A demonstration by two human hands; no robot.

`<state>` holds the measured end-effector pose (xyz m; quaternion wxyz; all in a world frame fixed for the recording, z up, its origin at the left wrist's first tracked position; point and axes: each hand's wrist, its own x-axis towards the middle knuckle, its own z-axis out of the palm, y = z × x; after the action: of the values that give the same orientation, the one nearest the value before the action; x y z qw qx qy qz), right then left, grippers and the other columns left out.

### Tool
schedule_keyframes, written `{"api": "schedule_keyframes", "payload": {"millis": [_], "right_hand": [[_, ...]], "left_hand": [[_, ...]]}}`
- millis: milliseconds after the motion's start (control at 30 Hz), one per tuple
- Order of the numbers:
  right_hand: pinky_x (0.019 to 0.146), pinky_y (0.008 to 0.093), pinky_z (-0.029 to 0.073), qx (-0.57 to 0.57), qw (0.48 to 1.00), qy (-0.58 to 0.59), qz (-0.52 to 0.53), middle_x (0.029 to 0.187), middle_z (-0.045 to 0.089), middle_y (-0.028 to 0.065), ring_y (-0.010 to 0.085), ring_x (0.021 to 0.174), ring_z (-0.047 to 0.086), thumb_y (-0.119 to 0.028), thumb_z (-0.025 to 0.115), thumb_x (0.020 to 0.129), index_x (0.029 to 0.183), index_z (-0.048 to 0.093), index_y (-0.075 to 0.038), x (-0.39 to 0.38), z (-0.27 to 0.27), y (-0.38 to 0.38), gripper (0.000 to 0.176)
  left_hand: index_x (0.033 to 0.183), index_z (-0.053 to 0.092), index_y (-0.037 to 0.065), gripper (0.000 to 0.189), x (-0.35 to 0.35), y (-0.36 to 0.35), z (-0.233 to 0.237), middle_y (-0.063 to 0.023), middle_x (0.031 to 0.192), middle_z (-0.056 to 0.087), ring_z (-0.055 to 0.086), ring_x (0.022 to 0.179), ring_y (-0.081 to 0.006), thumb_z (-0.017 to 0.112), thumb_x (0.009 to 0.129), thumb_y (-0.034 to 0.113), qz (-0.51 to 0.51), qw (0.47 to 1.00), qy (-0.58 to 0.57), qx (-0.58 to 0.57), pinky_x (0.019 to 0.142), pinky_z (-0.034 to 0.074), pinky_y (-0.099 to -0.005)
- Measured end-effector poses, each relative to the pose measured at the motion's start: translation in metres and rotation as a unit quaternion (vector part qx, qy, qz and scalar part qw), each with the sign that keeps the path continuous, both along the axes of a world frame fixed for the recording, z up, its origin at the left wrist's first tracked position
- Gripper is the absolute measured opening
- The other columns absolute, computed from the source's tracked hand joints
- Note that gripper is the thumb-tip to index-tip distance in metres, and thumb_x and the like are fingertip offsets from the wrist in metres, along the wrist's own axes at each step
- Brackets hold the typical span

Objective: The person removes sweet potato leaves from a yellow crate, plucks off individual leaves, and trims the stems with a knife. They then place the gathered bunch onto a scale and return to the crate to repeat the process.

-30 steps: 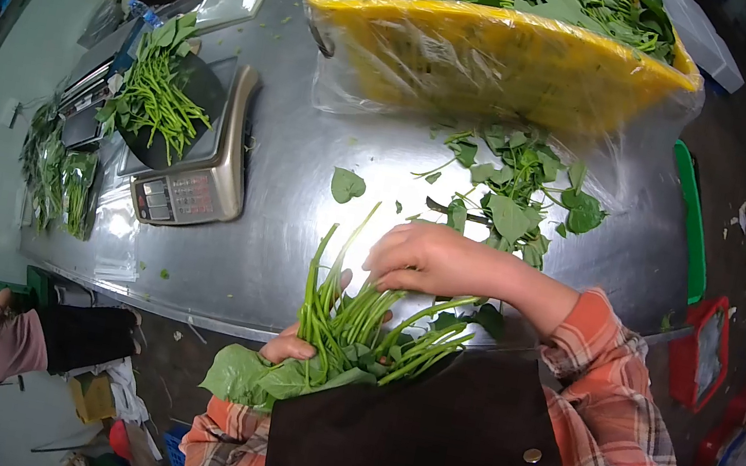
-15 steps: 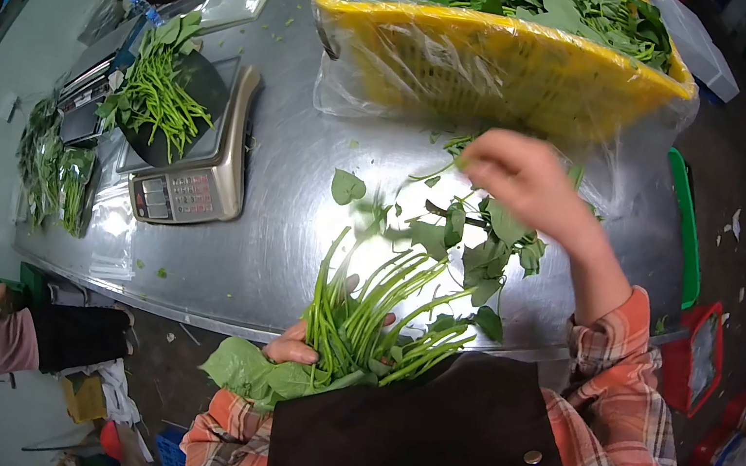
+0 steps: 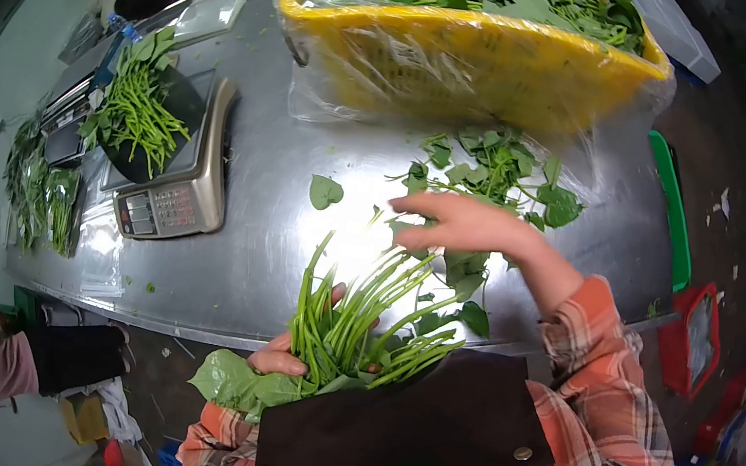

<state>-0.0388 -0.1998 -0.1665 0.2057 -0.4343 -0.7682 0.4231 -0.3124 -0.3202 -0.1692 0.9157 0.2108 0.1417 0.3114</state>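
Observation:
My left hand (image 3: pixel 281 356) is wrapped round a bunch of leafy green stems (image 3: pixel 356 324) close against the dark apron. The cut ends point up and away from me, and broad leaves (image 3: pixel 232 381) hang out at the lower left. Some of this hand's fingers are hidden behind the stems. Just beyond the stem tips, my right hand (image 3: pixel 458 226) is stretched over the table with thumb and fingers apart, and I see nothing held in it. Loose leafy trimmings (image 3: pixel 497 170) lie beyond and below that hand, and a single leaf (image 3: pixel 324 192) lies to its left.
A plastic-lined yellow crate (image 3: pixel 480 63) full of greens stands at the back of the metal table (image 3: pixel 272 157). On the left, a scale (image 3: pixel 168 207) bears another bunch (image 3: pixel 142 110), beside bagged greens (image 3: pixel 62 206). A green tray edge (image 3: pixel 671 209) is at right. Other people are at left.
My right hand has come from near the crate leftward and down to the stem tips, its fingers now spread. More trimmings show near the crate. My left hand keeps the bunch.

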Motion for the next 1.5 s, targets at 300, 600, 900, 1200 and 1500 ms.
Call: {"api": "schedule_keyframes", "payload": {"millis": [300, 600, 900, 1200, 1500], "right_hand": [[0.072, 0.0270, 0.050, -0.184, 0.957, 0.211, -0.070, 0.078, 0.067, 0.0119, 0.0166, 0.073, 0.064, -0.025, 0.046, 0.092, 0.105, 0.060, -0.001, -0.028, -0.036, 0.003, 0.032], [0.082, 0.0329, 0.045, -0.182, 0.982, 0.008, 0.041, 0.111, 0.058, 0.0114, 0.0201, 0.100, 0.055, -0.024, 0.066, 0.080, 0.107, 0.059, -0.001, 0.062, -0.025, -0.046, 0.036], [0.076, 0.0291, 0.046, -0.249, 0.953, 0.085, 0.151, 0.084, 0.065, 0.0075, 0.0170, 0.078, 0.061, -0.019, 0.058, 0.086, 0.092, 0.062, 0.000, -0.040, 0.024, -0.048, 0.020], [0.091, 0.0370, 0.041, -0.175, 0.968, -0.181, 0.010, 0.112, 0.051, 0.0202, 0.0286, 0.103, 0.052, -0.031, 0.063, 0.081, 0.118, 0.046, 0.004, 0.049, -0.022, -0.045, 0.054], [0.097, 0.0347, 0.036, -0.370, 0.917, 0.095, 0.118, 0.130, 0.041, 0.0184, 0.0251, 0.115, 0.045, -0.022, 0.051, 0.087, 0.140, 0.014, 0.000, -0.047, -0.041, -0.053, 0.069]], "left_hand": [[0.142, 0.010, 0.009, 0.097, -0.002, -0.019, -0.021, -0.0235, 0.140, 0.024, 0.028, 0.129, -0.0385, 0.058, 0.058, 0.019, 0.099, 0.991, 0.049, -0.071, 0.102, 0.026, -0.0582], [0.141, 0.018, 0.004, 0.086, -0.009, -0.038, -0.017, -0.0213, 0.137, 0.033, 0.044, 0.115, -0.0398, 0.054, 0.066, 0.028, 0.203, 0.973, 0.049, -0.098, 0.100, 0.032, -0.0537], [0.140, 0.016, 0.000, 0.092, -0.021, -0.022, -0.029, -0.0246, 0.140, 0.024, 0.036, 0.124, -0.0399, 0.059, 0.062, 0.023, 0.122, 0.986, 0.054, -0.095, 0.101, 0.024, -0.0624], [0.139, 0.022, 0.001, 0.073, -0.021, -0.022, -0.035, -0.0236, 0.138, 0.032, 0.056, 0.102, -0.0394, 0.049, 0.074, 0.018, 0.155, 0.985, 0.008, -0.071, 0.097, 0.039, -0.0509], [0.134, 0.027, -0.007, 0.078, -0.042, 0.004, -0.030, -0.0242, 0.132, 0.038, 0.048, 0.113, -0.0406, 0.054, 0.063, 0.015, 0.065, 0.989, 0.134, -0.024, 0.098, 0.038, -0.0462]]}}
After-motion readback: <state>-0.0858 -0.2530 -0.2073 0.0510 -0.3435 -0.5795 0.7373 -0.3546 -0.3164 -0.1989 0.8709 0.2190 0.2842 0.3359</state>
